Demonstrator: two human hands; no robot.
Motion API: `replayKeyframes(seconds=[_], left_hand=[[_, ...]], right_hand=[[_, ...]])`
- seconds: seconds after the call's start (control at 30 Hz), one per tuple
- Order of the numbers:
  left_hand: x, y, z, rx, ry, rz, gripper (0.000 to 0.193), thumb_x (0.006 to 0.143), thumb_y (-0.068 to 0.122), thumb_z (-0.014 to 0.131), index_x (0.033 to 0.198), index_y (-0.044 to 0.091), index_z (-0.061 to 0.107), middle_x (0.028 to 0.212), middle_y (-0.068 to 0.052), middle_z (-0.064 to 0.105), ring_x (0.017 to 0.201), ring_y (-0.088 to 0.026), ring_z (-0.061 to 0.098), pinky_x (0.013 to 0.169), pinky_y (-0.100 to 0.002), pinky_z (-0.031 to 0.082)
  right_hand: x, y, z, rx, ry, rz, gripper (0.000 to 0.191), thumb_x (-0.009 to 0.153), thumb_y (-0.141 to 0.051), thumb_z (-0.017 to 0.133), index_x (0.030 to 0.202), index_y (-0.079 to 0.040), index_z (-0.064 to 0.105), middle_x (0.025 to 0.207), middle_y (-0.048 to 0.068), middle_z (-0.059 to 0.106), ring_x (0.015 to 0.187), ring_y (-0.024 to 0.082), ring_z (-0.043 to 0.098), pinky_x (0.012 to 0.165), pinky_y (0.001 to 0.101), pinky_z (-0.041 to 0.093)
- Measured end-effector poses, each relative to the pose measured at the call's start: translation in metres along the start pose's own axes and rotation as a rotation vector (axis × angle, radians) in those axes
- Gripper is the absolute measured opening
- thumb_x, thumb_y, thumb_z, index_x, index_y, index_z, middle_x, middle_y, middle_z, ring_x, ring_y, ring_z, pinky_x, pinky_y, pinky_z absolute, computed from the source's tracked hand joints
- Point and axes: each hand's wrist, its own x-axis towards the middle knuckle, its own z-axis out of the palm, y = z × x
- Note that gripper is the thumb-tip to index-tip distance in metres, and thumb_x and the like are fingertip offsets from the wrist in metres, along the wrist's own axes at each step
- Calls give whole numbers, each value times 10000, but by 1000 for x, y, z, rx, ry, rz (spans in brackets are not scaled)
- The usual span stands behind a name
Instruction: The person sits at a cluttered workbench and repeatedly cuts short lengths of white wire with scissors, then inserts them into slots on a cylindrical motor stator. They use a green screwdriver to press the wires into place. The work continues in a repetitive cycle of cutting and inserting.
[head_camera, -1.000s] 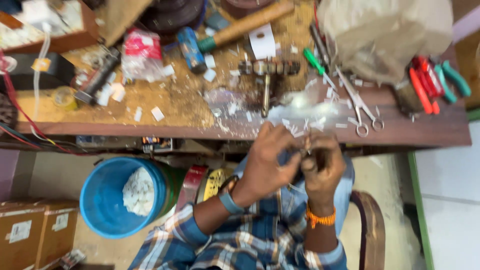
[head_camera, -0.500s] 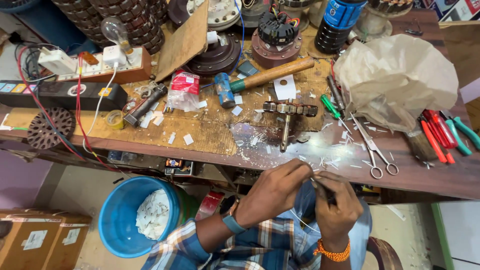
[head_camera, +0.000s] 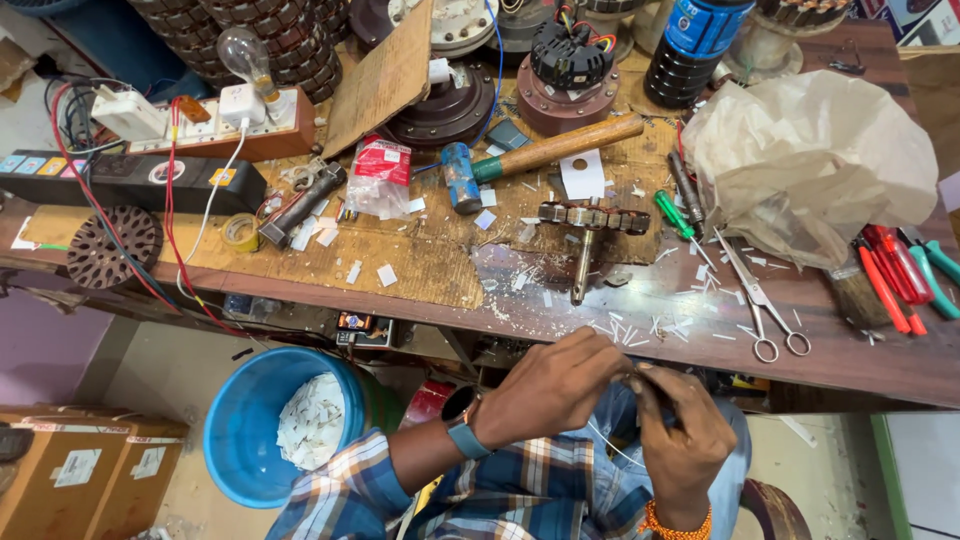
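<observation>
Pinching a small dark part (head_camera: 640, 382) between them, the left hand (head_camera: 555, 388) and right hand (head_camera: 685, 440) had dropped lower since a second earlier, below the tabletop (head_camera: 640, 320) edge, fingers pressed together, scissors (head_camera: 760, 300) nearby.

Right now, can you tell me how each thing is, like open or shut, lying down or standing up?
left hand: pinched with the right on something small, too small to tell
right hand: fingers curled, meeting the left
scissors: lying flat, blades shut
hammer: lying on its side
light bulb: upright in its socket, unlit
blue bucket: open, paper scraps inside
dark bottle: standing
</observation>
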Motion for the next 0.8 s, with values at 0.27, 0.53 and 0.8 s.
replayKeyframes(seconds=[0.27, 0.53, 0.8], left_hand=[[5, 8, 1, -414, 39, -234, 103, 972, 104, 704, 1010, 9, 684, 958, -106, 707, 891, -217, 703, 786, -377, 568], [9, 4, 11, -835, -39, -584, 170, 989, 143, 662, 1035, -21, 659, 912, -76, 674, 633, -98, 642, 498, -254, 555], [7, 6, 7, -713, 58, -533, 122, 987, 75, 645, 987, -43, 614, 888, -98, 681, 653, -116, 693, 500, -280, 556]], right_hand=[[12, -9, -19, -69, -88, -64, 203, 779, 13, 829, 912, 10, 675, 973, 159, 748, 889, 250, 764, 730, 317, 613], [24, -17, -21, -88, -57, -92, 218, 785, 27, 851, 930, 18, 688, 980, 149, 746, 897, 240, 762, 747, 315, 607], [20, -24, -10, 338, -13, 380, 165, 897, 47, 759, 1059, 58, 730, 988, 136, 756, 869, 159, 723, 755, 258, 583]])
